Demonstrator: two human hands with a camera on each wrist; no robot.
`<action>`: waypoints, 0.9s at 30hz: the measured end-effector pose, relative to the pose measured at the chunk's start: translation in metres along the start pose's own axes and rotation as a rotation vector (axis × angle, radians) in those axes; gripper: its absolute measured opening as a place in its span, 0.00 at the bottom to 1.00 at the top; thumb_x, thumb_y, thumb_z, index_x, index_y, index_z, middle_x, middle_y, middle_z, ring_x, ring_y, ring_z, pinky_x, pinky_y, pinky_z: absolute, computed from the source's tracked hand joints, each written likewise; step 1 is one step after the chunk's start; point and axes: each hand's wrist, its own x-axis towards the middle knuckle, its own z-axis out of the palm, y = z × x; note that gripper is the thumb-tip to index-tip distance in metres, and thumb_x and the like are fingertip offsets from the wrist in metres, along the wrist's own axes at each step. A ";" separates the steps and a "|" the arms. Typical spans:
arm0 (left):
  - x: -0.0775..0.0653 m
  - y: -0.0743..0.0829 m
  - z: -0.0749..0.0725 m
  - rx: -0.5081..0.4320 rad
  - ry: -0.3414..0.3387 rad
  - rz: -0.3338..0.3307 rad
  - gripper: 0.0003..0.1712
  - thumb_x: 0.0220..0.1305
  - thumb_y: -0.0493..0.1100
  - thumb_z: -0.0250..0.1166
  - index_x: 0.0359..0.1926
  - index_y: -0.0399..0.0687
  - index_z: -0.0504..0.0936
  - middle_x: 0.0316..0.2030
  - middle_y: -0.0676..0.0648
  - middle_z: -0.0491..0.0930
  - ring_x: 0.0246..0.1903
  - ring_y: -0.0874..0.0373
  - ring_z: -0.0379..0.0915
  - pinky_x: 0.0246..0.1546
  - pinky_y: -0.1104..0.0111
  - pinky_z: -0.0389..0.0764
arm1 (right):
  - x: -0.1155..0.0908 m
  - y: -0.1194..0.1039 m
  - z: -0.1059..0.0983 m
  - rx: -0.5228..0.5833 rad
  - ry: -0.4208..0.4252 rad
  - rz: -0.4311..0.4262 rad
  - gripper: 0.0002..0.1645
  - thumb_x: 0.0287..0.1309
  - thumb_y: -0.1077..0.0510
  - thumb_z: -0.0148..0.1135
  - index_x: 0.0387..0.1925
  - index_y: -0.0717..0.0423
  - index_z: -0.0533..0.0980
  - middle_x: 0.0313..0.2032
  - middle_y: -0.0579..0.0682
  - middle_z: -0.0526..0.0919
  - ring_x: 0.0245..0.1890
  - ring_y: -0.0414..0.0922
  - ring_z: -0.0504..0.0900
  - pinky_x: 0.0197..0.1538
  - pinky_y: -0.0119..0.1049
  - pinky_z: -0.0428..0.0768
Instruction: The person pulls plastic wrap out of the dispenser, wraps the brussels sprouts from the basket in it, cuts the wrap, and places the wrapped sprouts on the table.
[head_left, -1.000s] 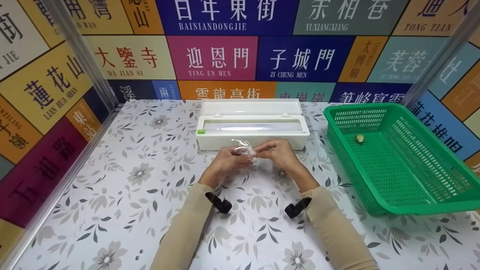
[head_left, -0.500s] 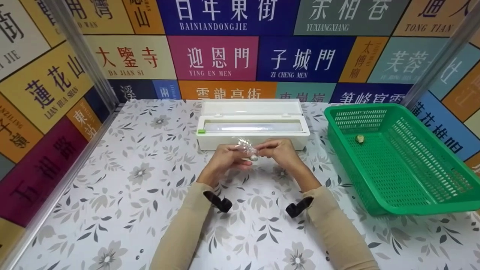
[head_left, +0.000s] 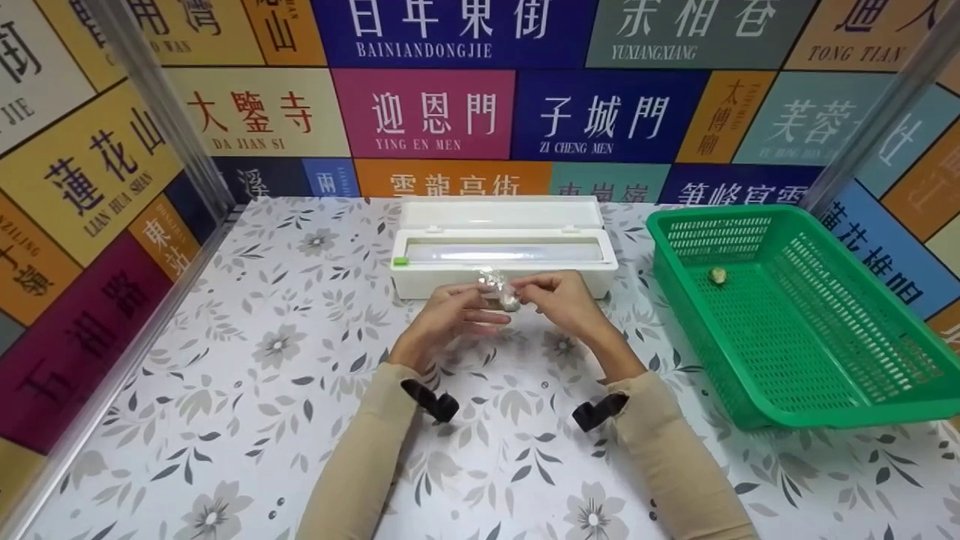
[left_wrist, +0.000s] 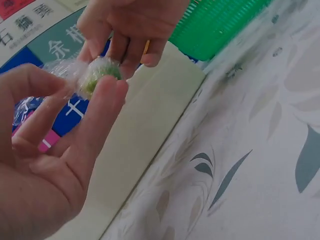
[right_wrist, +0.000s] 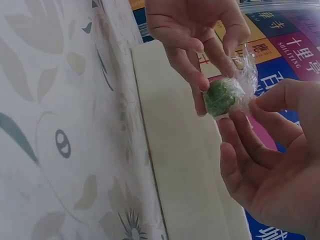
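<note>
A small round green thing (right_wrist: 220, 97) is wrapped in crinkled cling film (right_wrist: 246, 82), whose loose ends are bunched at one side. In the head view the bundle is held just before the white box. My left hand (head_left: 442, 319) pinches the film between thumb and forefinger; its other fingers reach out under the bundle, as the left wrist view shows. From the other side my right hand (head_left: 566, 304) also pinches the film, with its remaining fingers loosely bent near the green thing. What exactly the wrapped thing is, I cannot tell.
Behind the hands stands a white cling film dispenser (head_left: 442, 283), lid raised, with a green slider (head_left: 400, 261) at its left end. At the right is a green perforated basket (head_left: 757, 375) holding one small pale roundish thing (head_left: 718, 276). Printed panels wall the back and sides.
The wrapped bundle has risen slightly toward the dispenser and its loose film looks more gathered. My left hand's lower fingers have spread away from it. The right hand stays close by, pinching.
</note>
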 end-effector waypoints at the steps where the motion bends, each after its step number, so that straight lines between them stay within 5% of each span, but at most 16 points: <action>1: 0.001 0.000 -0.001 -0.031 -0.013 -0.009 0.21 0.71 0.40 0.50 0.60 0.36 0.77 0.52 0.33 0.84 0.44 0.47 0.87 0.52 0.54 0.87 | -0.001 -0.001 0.000 -0.002 0.007 0.001 0.15 0.64 0.57 0.58 0.43 0.57 0.87 0.36 0.52 0.90 0.40 0.53 0.85 0.36 0.31 0.82; 6: 0.003 -0.005 -0.001 -0.106 0.031 -0.041 0.22 0.75 0.48 0.52 0.57 0.36 0.78 0.51 0.35 0.84 0.47 0.46 0.86 0.54 0.53 0.85 | -0.001 -0.001 0.002 -0.019 -0.004 -0.015 0.19 0.63 0.44 0.65 0.40 0.55 0.88 0.38 0.54 0.90 0.41 0.53 0.85 0.38 0.35 0.83; 10: 0.005 -0.008 0.002 -0.064 0.094 -0.039 0.17 0.71 0.42 0.62 0.54 0.35 0.82 0.48 0.38 0.86 0.45 0.50 0.87 0.48 0.61 0.88 | -0.002 -0.002 0.005 -0.074 0.002 -0.006 0.23 0.55 0.38 0.72 0.41 0.51 0.88 0.40 0.51 0.90 0.40 0.47 0.85 0.39 0.33 0.81; 18: 0.004 -0.006 0.007 0.020 0.139 0.027 0.18 0.63 0.33 0.69 0.53 0.32 0.82 0.47 0.38 0.87 0.37 0.53 0.87 0.40 0.64 0.90 | -0.003 -0.006 0.012 -0.185 0.046 -0.016 0.17 0.52 0.49 0.77 0.39 0.56 0.88 0.38 0.54 0.90 0.34 0.43 0.86 0.35 0.29 0.81; 27: 0.004 -0.004 0.006 -0.075 0.086 0.017 0.18 0.70 0.38 0.63 0.54 0.30 0.80 0.49 0.37 0.84 0.43 0.50 0.87 0.56 0.54 0.84 | -0.002 -0.005 0.012 -0.137 0.092 -0.023 0.12 0.58 0.55 0.73 0.42 0.55 0.87 0.35 0.53 0.90 0.30 0.38 0.83 0.34 0.29 0.79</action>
